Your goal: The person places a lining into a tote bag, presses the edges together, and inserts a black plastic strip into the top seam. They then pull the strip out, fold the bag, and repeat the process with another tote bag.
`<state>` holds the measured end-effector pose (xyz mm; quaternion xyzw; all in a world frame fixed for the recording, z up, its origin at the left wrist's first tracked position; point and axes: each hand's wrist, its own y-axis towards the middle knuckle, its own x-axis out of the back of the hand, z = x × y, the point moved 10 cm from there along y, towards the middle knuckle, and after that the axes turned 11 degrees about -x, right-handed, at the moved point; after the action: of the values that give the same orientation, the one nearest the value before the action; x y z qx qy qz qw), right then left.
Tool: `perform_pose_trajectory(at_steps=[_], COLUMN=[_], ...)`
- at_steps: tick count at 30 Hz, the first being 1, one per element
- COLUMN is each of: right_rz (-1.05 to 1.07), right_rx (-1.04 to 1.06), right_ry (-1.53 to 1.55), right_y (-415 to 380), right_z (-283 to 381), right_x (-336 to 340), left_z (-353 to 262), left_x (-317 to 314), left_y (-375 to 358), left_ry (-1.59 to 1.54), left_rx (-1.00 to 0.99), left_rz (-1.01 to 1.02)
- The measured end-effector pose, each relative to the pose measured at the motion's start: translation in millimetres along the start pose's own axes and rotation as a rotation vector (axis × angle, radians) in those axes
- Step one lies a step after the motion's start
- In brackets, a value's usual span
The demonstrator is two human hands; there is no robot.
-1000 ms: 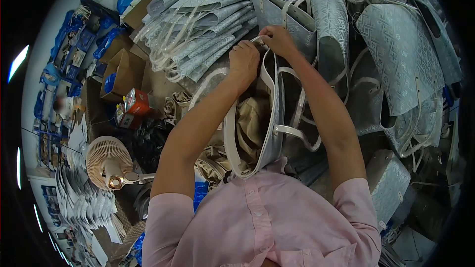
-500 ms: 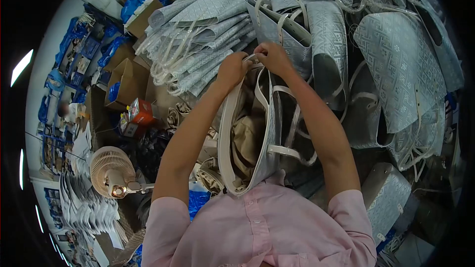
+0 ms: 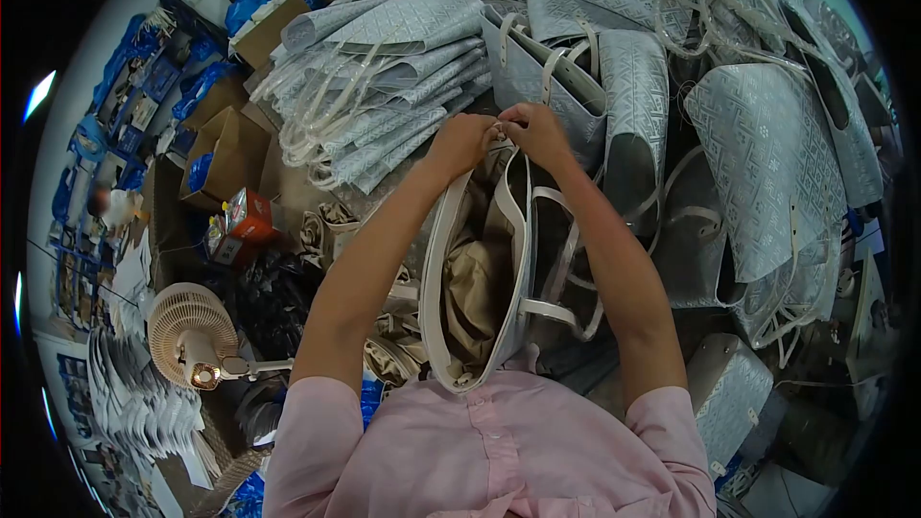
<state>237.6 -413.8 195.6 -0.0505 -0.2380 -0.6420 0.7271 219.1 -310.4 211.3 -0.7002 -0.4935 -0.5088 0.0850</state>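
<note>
A handbag (image 3: pixel 527 259) with a silvery outside, pale rim and tan lining (image 3: pixel 477 273) stands open-mouthed against my chest. Both my hands meet at the far end of its rim. My left hand (image 3: pixel 463 146) is closed, its fingertips pinching the rim's far corner. My right hand (image 3: pixel 539 134) pinches the same corner from the other side, close against the left fingertips. Whatever small part lies between the fingers is mostly covered. One pale handle (image 3: pixel 561 312) loops out on the bag's right side, below my right forearm.
Stacked silver-patterned bag pieces (image 3: pixel 403 67) lie ahead on the left. More patterned bags (image 3: pixel 767 153) crowd the right, and one with handles (image 3: pixel 547 72) stands just beyond my hands. At left are a fan (image 3: pixel 192 331), an orange box (image 3: pixel 247 221) and cardboard boxes (image 3: pixel 230 153).
My hands have come slightly nearer to me, and their fingertips are closer together at the rim's corner. The camera view has shifted a little. The bag stays against my chest.
</note>
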Motion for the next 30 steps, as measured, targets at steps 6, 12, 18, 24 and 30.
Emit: perform_pose_trajectory(at_steps=[6, 12, 18, 24, 30], right_rz=[0.01, 0.093, 0.252, 0.327, 0.361], right_rx=[0.04, 0.105, 0.192, 0.211, 0.325], right_ry=[-0.103, -0.072, -0.238, -0.272, -0.091], right_y=[-3.1, -0.7, 1.0, 4.4, 4.6], right_z=[9.2, 16.7, 36.2, 38.8, 37.1], right_x=[0.8, -3.7, -17.3, -23.7, -23.2], left_z=[-4.4, 12.7, 28.9, 20.3, 10.5], left_x=[-3.5, 4.5, 2.5, 2.2, 9.8], left_y=[3.9, 3.3, -10.3, -9.0, -26.6], left_ry=[0.264, -0.116, -0.324, -0.288, -0.404], left_rx=[-0.13, 0.063, 0.257, 0.139, 0.16], left_rz=[0.094, 0.124, 0.149, 0.156, 0.068])
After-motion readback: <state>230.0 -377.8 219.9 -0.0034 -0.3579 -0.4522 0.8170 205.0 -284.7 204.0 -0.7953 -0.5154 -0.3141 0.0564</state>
